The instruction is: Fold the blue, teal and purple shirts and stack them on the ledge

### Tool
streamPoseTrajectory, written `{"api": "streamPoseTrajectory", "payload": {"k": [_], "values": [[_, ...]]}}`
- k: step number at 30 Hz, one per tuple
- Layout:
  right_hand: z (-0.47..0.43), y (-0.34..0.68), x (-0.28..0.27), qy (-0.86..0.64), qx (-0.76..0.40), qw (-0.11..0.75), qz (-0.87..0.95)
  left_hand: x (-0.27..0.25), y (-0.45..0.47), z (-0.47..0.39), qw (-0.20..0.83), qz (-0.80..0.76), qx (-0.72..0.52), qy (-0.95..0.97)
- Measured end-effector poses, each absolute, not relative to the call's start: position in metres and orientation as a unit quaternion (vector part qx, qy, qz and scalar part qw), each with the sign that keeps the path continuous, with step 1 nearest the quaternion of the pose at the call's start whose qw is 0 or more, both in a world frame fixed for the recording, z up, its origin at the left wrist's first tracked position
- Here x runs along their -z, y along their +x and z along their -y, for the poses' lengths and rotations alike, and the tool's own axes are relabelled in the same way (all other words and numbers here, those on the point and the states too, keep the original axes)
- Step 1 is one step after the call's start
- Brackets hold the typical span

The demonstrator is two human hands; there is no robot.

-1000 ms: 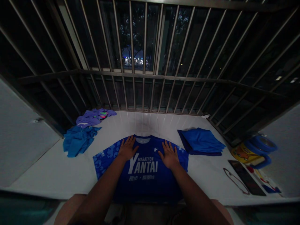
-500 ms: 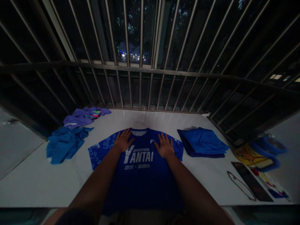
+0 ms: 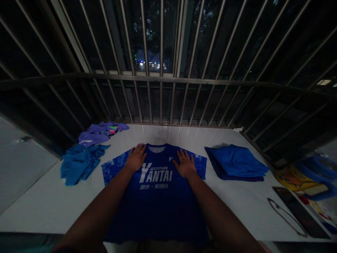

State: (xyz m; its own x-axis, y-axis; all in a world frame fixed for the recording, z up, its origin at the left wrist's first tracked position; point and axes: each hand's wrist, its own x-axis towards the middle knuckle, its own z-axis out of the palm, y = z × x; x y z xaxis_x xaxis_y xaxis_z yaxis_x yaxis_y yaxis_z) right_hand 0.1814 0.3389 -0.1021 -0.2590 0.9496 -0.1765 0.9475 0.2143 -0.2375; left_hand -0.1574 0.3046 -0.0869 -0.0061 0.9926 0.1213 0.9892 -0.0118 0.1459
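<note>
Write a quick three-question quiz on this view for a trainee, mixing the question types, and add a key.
1. True or false: the left hand and the right hand both lie on the shirt.

2. Multiple choice: which of these lies to the left of the shirt?
A. folded blue cloth
B. purple cloth
C. cord loop

3. Fill in: the largest word printed on the shirt is ____.

Key: 1. True. 2. B. 3. YANTAI.
</note>
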Motion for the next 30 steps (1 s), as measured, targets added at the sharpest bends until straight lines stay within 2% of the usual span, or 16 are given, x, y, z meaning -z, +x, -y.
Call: {"api": "streamPoseTrajectory", "payload": {"k": [4, 8, 15, 18, 22, 26, 30], "values": [[-0.339, 0.179, 0.101, -0.61, -0.141, 0.0, 0.78, 0.068, -0.194, -0.251, -0.061, -0.822, -0.084, 0.56], [-0.337, 0.178, 0.098, -0.61, -0.136, -0.003, 0.781, 0.06, -0.227, -0.213, -0.008, -0.903, -0.018, 0.43], [-0.337, 0.178, 0.095, -0.611, -0.135, -0.015, 0.78, 0.035, -0.198, -0.236, 0.006, -0.849, -0.053, 0.526], [-0.337, 0.178, 0.096, -0.61, -0.131, -0.012, 0.781, 0.031, -0.165, -0.232, -0.001, -0.772, -0.101, 0.627], [-0.338, 0.178, 0.098, -0.611, -0.13, -0.009, 0.781, 0.052, -0.15, -0.189, -0.017, -0.652, -0.198, 0.731], [-0.337, 0.178, 0.099, -0.607, -0.121, -0.003, 0.786, 0.086, -0.185, -0.145, 0.047, -0.685, -0.175, 0.706], [-0.337, 0.178, 0.099, -0.608, -0.119, -0.004, 0.785, 0.105, -0.224, -0.132, 0.098, -0.657, -0.234, 0.71]]}}
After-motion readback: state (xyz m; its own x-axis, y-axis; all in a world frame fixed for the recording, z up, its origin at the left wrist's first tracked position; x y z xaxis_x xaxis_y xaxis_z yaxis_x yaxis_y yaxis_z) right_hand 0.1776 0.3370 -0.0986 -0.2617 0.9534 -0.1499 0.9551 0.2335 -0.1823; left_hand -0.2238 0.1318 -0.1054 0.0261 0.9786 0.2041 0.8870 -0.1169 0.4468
